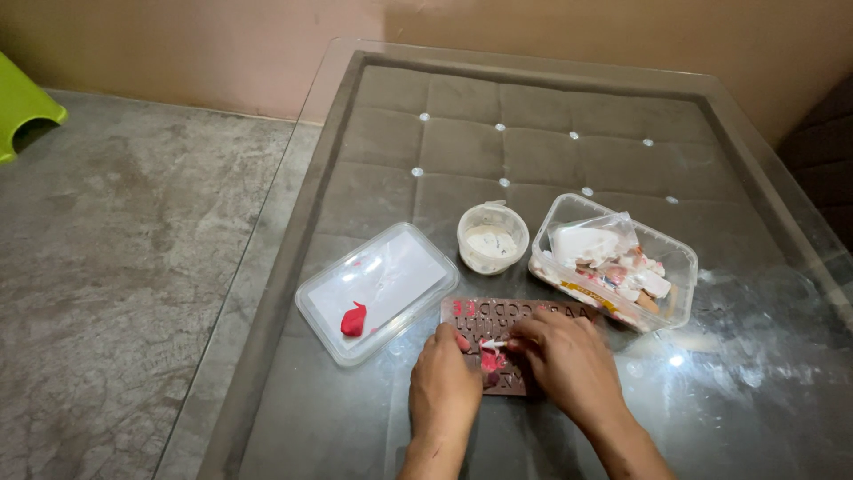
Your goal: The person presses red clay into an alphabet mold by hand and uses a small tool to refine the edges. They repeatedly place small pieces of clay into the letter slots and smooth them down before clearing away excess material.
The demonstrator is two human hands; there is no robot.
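A brown rectangular letter mould (520,313) smeared with red paste is shown lying flat on the glass-topped tufted table (373,418). It is steadied by the left hand (444,382), fingers curled down onto its near edge. A small white pointed tool (494,343) is pinched by the right hand (569,356) over the mould. A clear plastic lid (391,280) bearing a red lump (354,320), a round white tub (492,237) and a clear rectangular container (675,258) of scraps are placed just behind.

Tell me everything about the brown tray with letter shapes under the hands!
The brown mould is a flat, rubbery-looking slab with rows of sunken letter shapes. It lies flat on the glass table, in front of the small round tub. Red paste fills some letters. The left hand presses it down; the right hand works on it with a small white tool.
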